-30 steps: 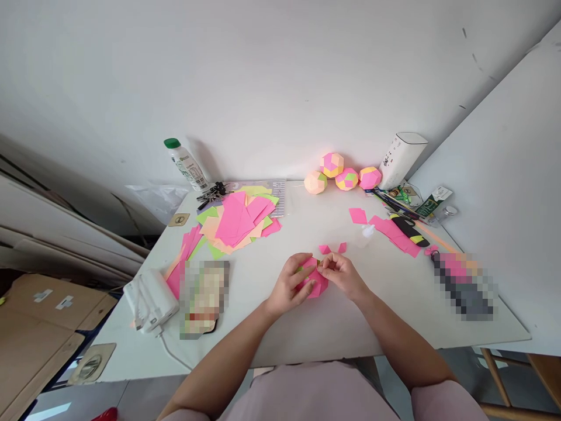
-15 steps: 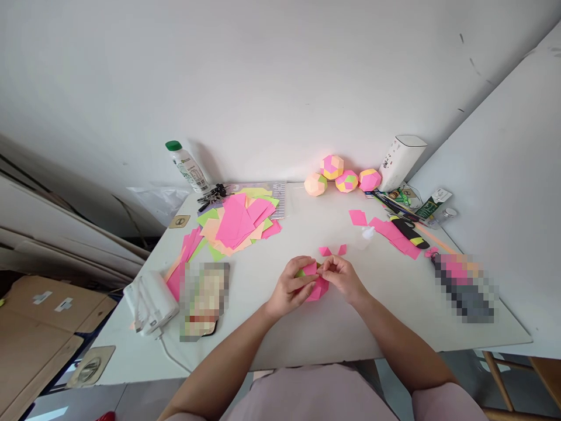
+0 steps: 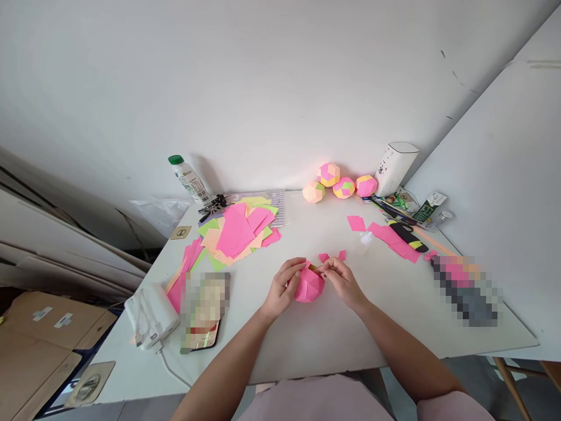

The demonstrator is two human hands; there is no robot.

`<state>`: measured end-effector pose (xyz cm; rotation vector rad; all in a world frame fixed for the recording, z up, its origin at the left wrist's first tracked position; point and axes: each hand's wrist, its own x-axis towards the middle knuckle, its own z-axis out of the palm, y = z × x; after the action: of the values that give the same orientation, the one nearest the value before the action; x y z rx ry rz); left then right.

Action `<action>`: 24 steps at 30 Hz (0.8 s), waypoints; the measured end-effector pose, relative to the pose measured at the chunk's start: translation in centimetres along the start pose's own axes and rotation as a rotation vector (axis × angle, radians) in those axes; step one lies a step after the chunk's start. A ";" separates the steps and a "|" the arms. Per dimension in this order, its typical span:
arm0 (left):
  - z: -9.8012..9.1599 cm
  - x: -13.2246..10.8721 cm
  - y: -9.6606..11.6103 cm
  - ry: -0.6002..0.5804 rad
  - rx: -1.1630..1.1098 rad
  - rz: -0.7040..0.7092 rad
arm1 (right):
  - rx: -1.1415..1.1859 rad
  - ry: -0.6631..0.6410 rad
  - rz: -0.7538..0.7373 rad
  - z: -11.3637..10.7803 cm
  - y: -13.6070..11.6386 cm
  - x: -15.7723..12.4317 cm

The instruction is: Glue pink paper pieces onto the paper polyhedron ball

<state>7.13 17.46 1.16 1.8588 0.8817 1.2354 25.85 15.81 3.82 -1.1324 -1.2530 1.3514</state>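
Note:
A pink faceted paper ball (image 3: 309,287) with an opening at its top is held above the table near its front edge. My left hand (image 3: 286,285) wraps round its left side, fingers over the far edge and thumb on the near face. At the opening's right rim, the fingertips of my right hand (image 3: 340,279) are pinched together against the paper; whether a separate small piece is between them cannot be made out. Just beyond the hands lie small folded pink paper pieces (image 3: 324,257).
Several finished paper balls (image 3: 343,187) stand by the wall. Coloured paper sheets (image 3: 236,231), a bottle (image 3: 189,179), a phone (image 3: 205,313) and a white power bank (image 3: 153,310) are at left. Right are pink strips (image 3: 394,240), a black-yellow cutter (image 3: 407,235) and a white box (image 3: 397,168).
My left hand has shifted left and its thumb has drawn back, showing more of the ball's pink side. The ball has been turned. My right hand stays pinched at the rim.

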 end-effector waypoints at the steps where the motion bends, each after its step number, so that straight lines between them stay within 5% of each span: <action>1: 0.0 0.0 0.0 0.002 -0.019 -0.017 | -0.034 -0.003 -0.008 0.0 0.1 0.0; 7: 0.0 0.0 -0.1 0.053 -0.034 -0.049 | -0.291 0.005 -0.068 0.1 0.0 -0.1; 16: 0.6 -0.4 -0.6 0.037 0.179 0.138 | -0.348 -0.037 -0.236 0.4 -0.1 0.0; 24: 0.7 -0.5 -0.7 0.053 0.211 0.121 | -0.470 -0.045 -0.482 0.5 0.1 0.1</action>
<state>7.56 17.21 0.12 2.0802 0.9724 1.3122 25.39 15.83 3.75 -1.0141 -1.7981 0.7433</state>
